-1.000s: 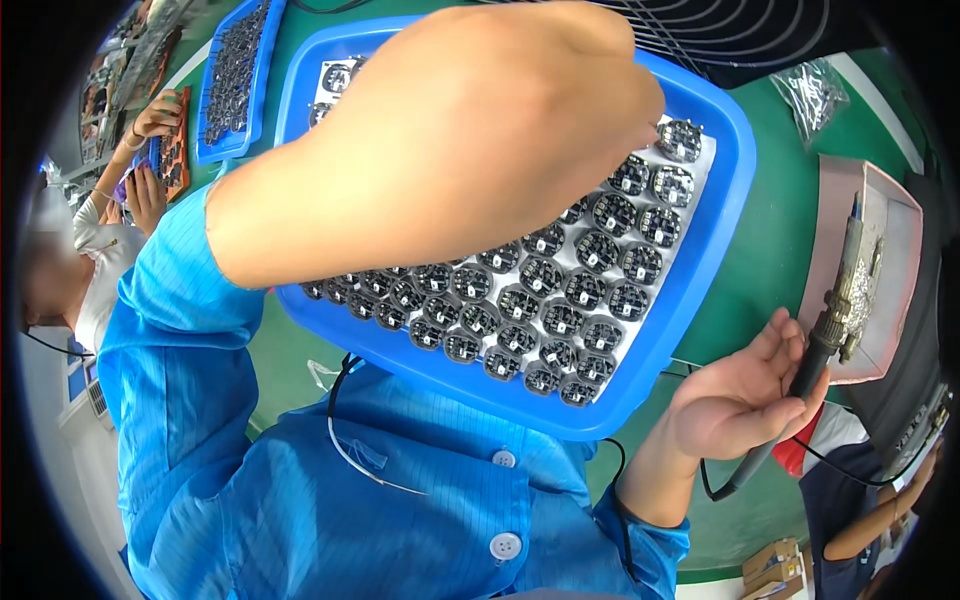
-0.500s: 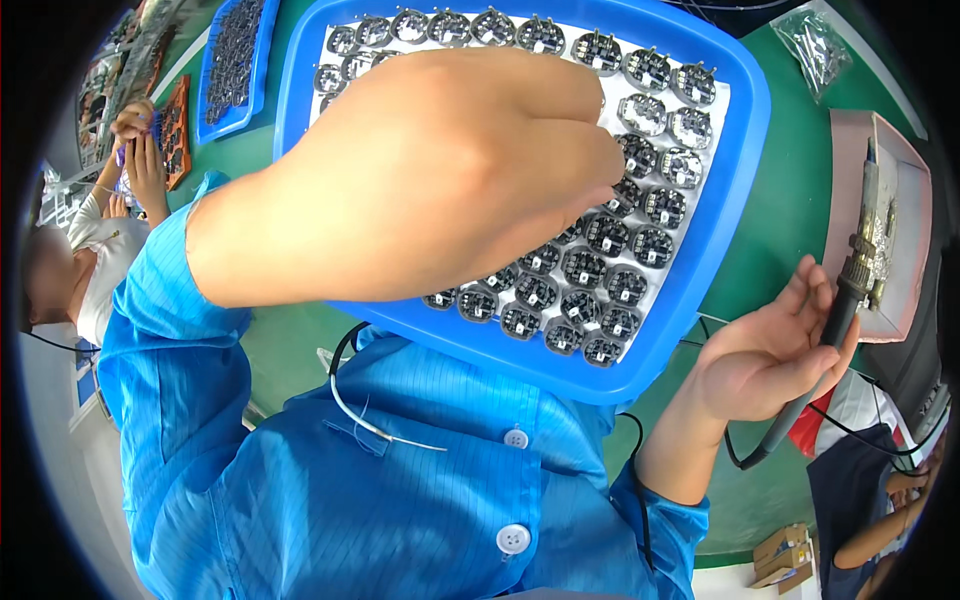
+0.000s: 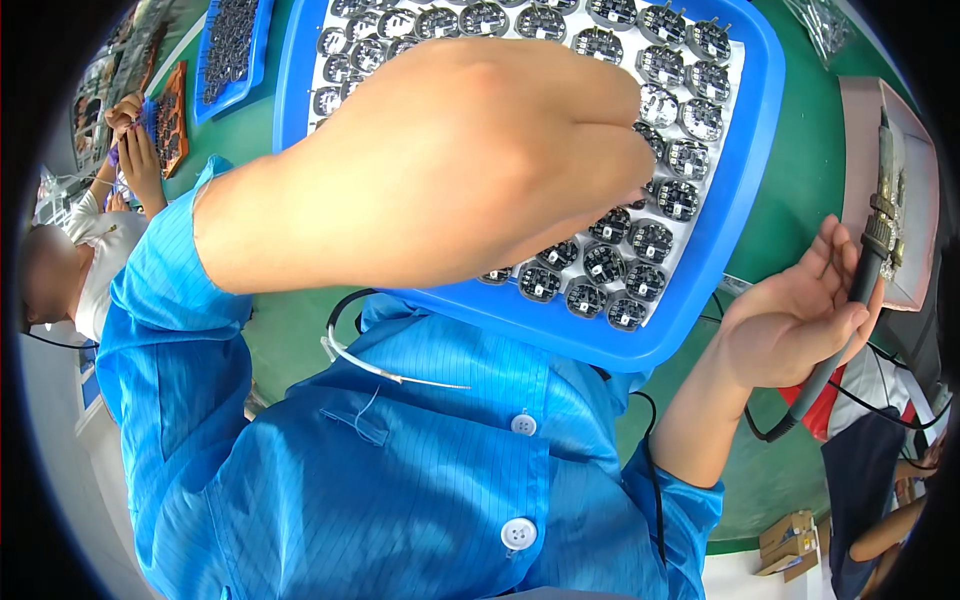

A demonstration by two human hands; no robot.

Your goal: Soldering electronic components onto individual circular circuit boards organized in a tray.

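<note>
My left hand point(image 3: 480, 150) is closed, its back turned up, over a blue plastic tray point(image 3: 735, 235). The fingertips are hidden beneath the hand, so whatever they pinch cannot be seen. Rows of small round circuit boards point(image 3: 603, 263) in dark housings sit on a white sheet inside the tray; several at the far side have short pins sticking up. To the right of the tray, my right hand point(image 3: 790, 320), palm up, holds a soldering iron point(image 3: 868, 268) by its dark handle, thumb across it. The iron's metal end points away from me, over a pink box.
The pink box point(image 3: 862, 130) stands at the right on the green table point(image 3: 775, 190). A clear bag point(image 3: 822, 30) lies at the far right. Far left are a blue tray point(image 3: 262, 70) of small dark parts and an orange tray point(image 3: 172, 120) by a co-worker's hands point(image 3: 140, 160). Black cables hang near my right arm.
The view has shifted slightly, moving tray and box up in the picture. My left hand sits a little nearer and farther right over the tray. My right hand keeps its hold on the iron.
</note>
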